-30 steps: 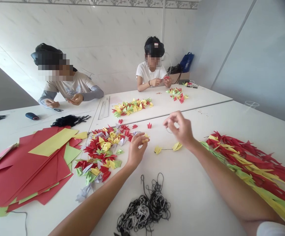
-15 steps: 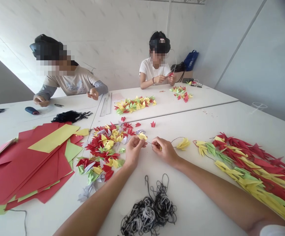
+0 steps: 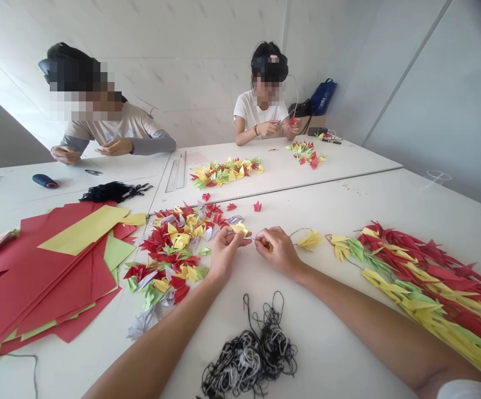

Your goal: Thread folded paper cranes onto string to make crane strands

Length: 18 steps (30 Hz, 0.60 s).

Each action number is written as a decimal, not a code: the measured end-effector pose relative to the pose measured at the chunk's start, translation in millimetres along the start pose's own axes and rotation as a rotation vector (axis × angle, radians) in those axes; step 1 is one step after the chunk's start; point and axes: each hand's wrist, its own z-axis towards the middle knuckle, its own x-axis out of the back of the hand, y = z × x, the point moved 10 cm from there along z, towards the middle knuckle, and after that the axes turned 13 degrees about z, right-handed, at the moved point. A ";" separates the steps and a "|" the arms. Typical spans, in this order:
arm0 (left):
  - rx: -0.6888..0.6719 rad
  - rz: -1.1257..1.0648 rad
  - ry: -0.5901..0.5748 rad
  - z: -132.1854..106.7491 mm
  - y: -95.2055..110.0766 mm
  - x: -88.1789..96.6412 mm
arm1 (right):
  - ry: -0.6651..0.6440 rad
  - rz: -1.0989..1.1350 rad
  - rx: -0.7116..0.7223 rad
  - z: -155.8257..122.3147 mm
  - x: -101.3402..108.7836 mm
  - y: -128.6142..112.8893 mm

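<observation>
Between the fingertips of my left hand (image 3: 224,252) is a yellow folded paper crane (image 3: 239,228). A short stretch of dark thread shows between it and my right hand (image 3: 281,252), whose fingers are pinched on that thread. A bit of yellow paper shows at the right palm. Beyond the right knuckles the black thread (image 3: 298,230) loops out to another yellow paper crane (image 3: 310,240) on the table. A pile of red, yellow, green and lilac folded cranes (image 3: 180,240) lies to the left of my hands. Strung cranes (image 3: 427,271) lie in rows at the right.
A tangle of black and grey cord (image 3: 251,360) lies between my forearms. Red paper sheets (image 3: 53,277) spread over the left side. Across the table sit two people, near another crane pile (image 3: 226,172), a ruler (image 3: 177,173), black thread (image 3: 111,192) and a dark spool (image 3: 45,181).
My hands keep almost the same pose, the left fingers slightly shifted around the yellow paper crane. The view has moved a little. The person at left has brought their hands closer together.
</observation>
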 end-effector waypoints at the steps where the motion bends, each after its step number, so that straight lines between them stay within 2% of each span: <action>1: -0.003 0.002 0.001 0.2 0.2 0.0 | 0.000 0.000 -0.003 -0.1 -0.2 0.4; 7: -0.061 0.048 0.016 -2.5 8.8 -1.9 | 0.004 -0.001 -0.019 -1.5 -0.8 3.7; 14: -0.312 0.321 0.018 -16.0 36.5 -12.2 | -0.010 0.089 -0.078 -1.1 0.1 7.0; 18: -0.375 0.293 0.062 -22.3 46.4 -8.9 | -0.011 0.126 -0.113 -1.9 0.0 11.3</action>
